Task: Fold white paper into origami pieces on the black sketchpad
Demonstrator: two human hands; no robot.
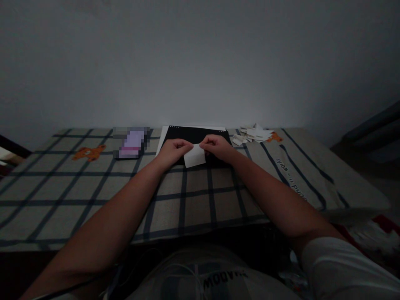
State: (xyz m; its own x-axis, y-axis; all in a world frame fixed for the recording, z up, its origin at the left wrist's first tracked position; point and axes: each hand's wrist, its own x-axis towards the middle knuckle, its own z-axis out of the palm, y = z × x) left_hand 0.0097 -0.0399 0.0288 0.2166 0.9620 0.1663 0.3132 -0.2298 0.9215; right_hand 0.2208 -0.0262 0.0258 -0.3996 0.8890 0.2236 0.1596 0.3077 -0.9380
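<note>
White paper slip, held above a checked surface, toward its far edge.
A phone, partly pixelated, is laid near the far edge, left of centre; the slip's upper left corner is pinched by the left hand, its upper right by the right hand, before a black pad; paper scraps are heaped near the far right corner.

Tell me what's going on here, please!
A person's left hand and right hand pinch a small white piece of paper by its upper edge, over a flat black rectangular cover. A loose pile of white paper scraps lies to the right on the pale, dark-checked cloth. To the left lies a flat, rectangular, purple-screened device, partly blurred.
</note>
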